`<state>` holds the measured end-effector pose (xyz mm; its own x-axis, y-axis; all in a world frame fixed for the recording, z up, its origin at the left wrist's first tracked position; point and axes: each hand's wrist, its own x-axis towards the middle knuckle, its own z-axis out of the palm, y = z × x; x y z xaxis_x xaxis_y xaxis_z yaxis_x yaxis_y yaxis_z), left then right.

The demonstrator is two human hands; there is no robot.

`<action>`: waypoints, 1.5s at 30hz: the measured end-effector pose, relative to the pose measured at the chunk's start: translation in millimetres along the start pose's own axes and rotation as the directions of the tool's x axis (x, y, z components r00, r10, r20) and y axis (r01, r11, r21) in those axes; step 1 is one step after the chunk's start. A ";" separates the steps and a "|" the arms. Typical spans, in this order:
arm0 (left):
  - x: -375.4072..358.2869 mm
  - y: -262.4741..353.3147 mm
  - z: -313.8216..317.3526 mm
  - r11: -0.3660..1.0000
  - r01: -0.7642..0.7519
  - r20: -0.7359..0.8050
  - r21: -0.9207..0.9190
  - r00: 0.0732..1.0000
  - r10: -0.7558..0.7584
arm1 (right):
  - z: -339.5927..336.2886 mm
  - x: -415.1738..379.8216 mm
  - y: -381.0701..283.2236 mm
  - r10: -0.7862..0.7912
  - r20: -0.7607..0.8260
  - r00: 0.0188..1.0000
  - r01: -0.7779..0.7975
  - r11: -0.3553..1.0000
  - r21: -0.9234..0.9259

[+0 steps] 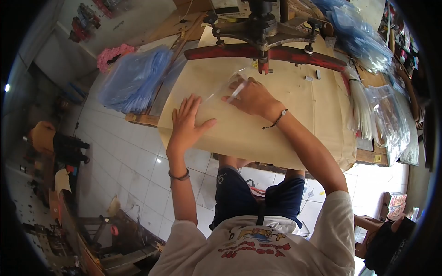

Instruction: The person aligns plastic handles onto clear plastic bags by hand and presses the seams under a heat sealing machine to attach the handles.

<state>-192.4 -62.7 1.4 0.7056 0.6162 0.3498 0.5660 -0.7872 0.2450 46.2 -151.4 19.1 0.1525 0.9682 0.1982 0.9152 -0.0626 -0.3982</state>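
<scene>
My left hand (186, 120) lies with fingers spread on the tan paper-covered table (276, 138), its fingertips close to a clear plastic piece. My right hand (253, 97) has its fingers curled round the near end of that clear plastic strip or sheet (235, 90), whose far edges are hard to make out against the paper. Just beyond my right hand hangs a machine's curved red bar (221, 51) on a dark metal bracket (262, 34). A red forked tip (263, 68) points down from its middle.
At the left lies a stack of bluish clear plastic sheets (136, 80), with pink material (113, 55) behind it. More plastic sheets (359, 37) and bundled clear strips (360, 108) are at the right. Two small metal pieces (318, 74) rest on the paper.
</scene>
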 end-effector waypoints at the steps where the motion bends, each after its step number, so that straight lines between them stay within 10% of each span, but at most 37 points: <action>1: 5.4 -6.9 -0.7 1.000 0.023 0.026 -0.019 0.999 -0.022 | -5.1 -0.3 -3.9 0.025 0.023 0.999 -0.025 0.999 -0.029; 24: 7.2 6.4 25.8 0.981 0.149 -0.270 0.123 0.956 -0.111 | 13.9 8.9 15.1 0.151 -0.125 0.981 -0.168 0.976 -0.139; 45: -20.8 77.8 1.3 0.973 0.105 -0.088 0.204 0.992 -0.089 | 2.3 4.6 17.1 0.052 -0.127 0.991 -0.066 0.992 -0.109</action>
<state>-162.4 -136.7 12.0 0.6122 0.6791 0.4050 0.7121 -0.6962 0.0908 61.7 -147.4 11.2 0.2456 0.9251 0.2896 0.9383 -0.1518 -0.3107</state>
